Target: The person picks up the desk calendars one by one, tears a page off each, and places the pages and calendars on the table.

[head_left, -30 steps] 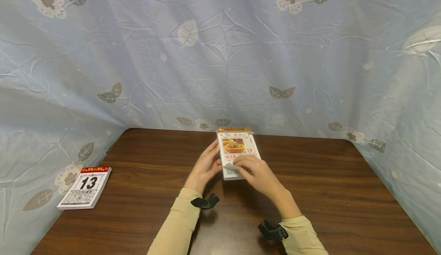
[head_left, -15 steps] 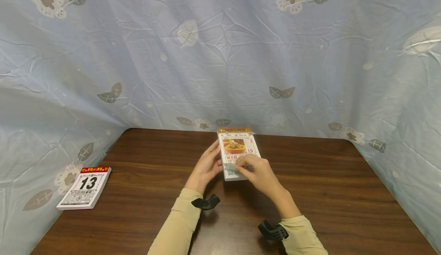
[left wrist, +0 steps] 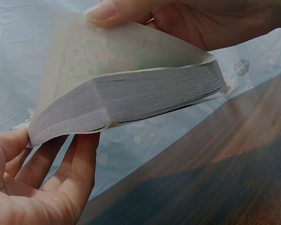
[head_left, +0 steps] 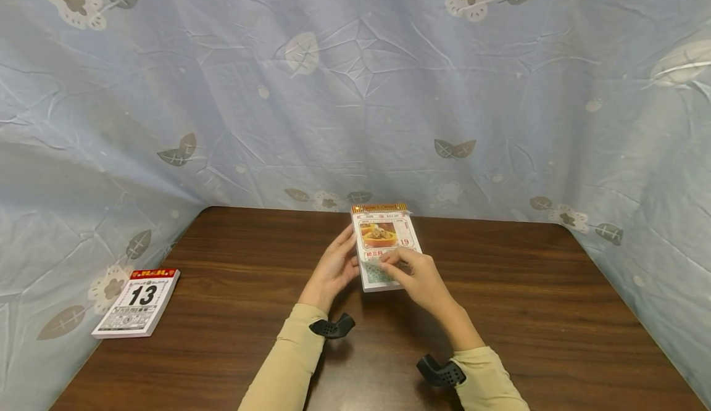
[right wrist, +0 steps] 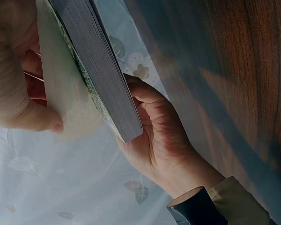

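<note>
Paper tear-off calendar pad (head_left: 383, 247) sat near the table's (head_left: 533, 300) far edge, centre. Left hand (head_left: 332, 269) cupped its left side, fingers curled under the block; right hand (head_left: 418, 276) pinched the lifted top sheet (left wrist: 131, 49). Thin sheet could rip unevenly if pulled sideways. Top page read "19"; second calendar (head_left: 137, 302) at the left edge read "13".

The thick tear-off paper calendar pad (head_left: 383, 244) is showing thin matt printed sheets; the dark brown wood-grain surface (head_left: 528, 294) is gleaming smoothly; the pale blue floral cloth backdrop (head_left: 355, 90) is hanging creased.
</note>
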